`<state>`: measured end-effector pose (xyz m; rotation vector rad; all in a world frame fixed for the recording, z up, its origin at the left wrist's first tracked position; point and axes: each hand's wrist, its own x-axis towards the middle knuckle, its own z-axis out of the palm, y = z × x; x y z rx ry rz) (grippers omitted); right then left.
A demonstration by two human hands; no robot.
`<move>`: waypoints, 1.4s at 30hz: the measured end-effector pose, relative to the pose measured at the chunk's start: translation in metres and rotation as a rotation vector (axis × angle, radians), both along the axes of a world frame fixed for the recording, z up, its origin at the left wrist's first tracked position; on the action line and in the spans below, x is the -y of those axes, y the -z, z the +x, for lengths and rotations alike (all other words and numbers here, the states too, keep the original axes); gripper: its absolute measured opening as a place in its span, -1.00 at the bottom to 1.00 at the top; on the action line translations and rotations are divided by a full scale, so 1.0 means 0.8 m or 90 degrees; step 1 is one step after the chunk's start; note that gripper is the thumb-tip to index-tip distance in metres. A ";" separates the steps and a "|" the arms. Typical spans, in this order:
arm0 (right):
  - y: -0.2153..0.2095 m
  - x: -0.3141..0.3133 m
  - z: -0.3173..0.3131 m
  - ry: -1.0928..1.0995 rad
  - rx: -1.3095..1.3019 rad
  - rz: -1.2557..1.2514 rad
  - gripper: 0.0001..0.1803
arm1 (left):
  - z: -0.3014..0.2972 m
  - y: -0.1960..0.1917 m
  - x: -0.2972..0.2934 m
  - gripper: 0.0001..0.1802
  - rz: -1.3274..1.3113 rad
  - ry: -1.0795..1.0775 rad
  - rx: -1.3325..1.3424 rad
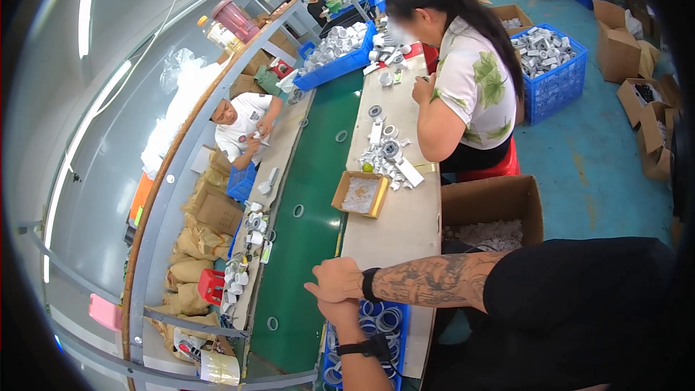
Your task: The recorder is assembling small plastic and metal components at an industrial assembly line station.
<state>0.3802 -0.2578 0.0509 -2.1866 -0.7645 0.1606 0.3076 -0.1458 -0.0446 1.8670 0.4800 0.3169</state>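
My right hand (337, 279), at the end of a tattooed forearm with a black wristband, lies over my left hand (342, 311) at the edge of the green conveyor belt (289, 275). Its fingers look curled, and whatever they may hold is hidden. The left hand's fingers are mostly covered by the right; a black watch (365, 348) sits on that wrist. Just below both hands stands a blue crate (404, 344) holding several grey-white rings (389, 318). A few similar rings lie apart along the belt, one ring (298, 211) near its middle.
A small cardboard box (380, 206) of clear pieces and a pile of white plastic parts (391, 152) are on the worktop ahead. One co-worker (470, 80) sits right of it, another (242, 127) across the belt. A large carton (528, 206) stands beside my right arm.
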 end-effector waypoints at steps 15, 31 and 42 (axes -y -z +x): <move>0.058 -0.044 0.034 -0.029 -0.048 0.009 -0.34 | 0.024 -0.021 0.001 -0.45 0.528 -0.073 -0.250; 0.069 -0.055 0.060 -0.208 0.010 -0.052 -0.58 | 0.016 -0.020 -0.008 -0.42 0.440 -0.069 -0.217; 0.077 -0.103 0.068 -0.255 0.017 -0.068 -0.44 | -0.018 -0.029 -0.040 -0.49 0.291 -0.061 -0.078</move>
